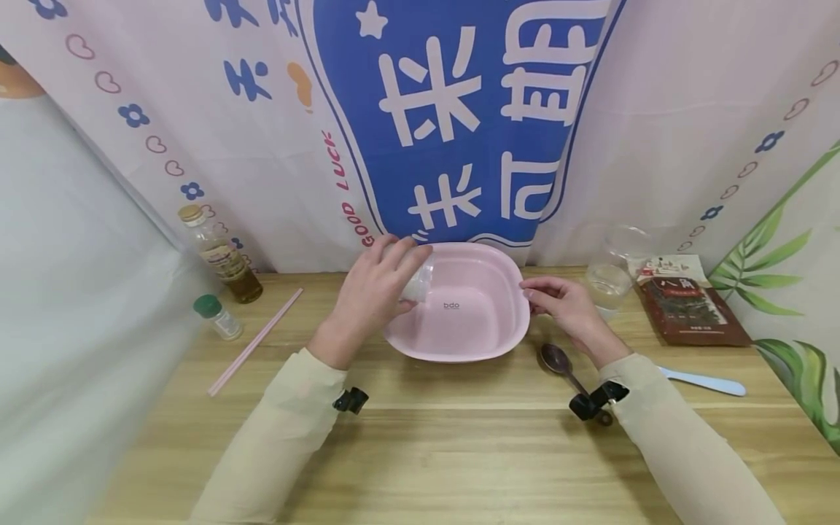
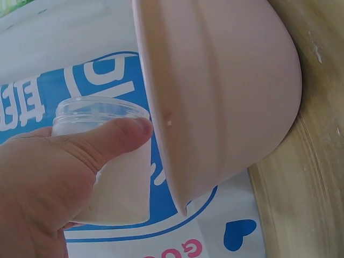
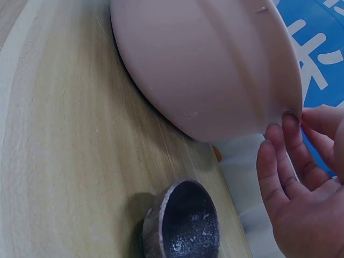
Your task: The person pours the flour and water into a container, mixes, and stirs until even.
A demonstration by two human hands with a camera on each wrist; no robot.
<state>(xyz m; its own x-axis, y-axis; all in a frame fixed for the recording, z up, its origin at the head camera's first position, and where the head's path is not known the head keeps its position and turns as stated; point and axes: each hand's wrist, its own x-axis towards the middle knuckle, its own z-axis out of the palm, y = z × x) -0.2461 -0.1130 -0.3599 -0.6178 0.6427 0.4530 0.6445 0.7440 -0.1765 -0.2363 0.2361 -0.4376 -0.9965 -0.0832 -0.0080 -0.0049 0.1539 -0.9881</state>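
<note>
A pink plastic basin (image 1: 459, 332) stands in the middle of the wooden table, near its back edge. My left hand (image 1: 374, 292) grips an uncapped clear jar (image 2: 126, 185) with a threaded mouth and whitish lower part. In the head view this jar overlaps the basin's left side; the left wrist view has it upright beside the rim, thumb across its front. On the opposite side, my right hand (image 1: 567, 306) pinches the basin's right rim between thumb and fingers. A dark spoon (image 1: 556, 359) lies below that hand, its handle partly behind the wrist camera.
To the left are an oil bottle (image 1: 230, 266), a green-capped shaker (image 1: 219, 319) and pink chopsticks (image 1: 256, 343). At the right stand a clear cup (image 1: 609, 286) and a brown food packet (image 1: 692, 310), with a light-blue handle (image 1: 709, 380) nearer. A printed curtain (image 1: 289, 182) hangs behind the table.
</note>
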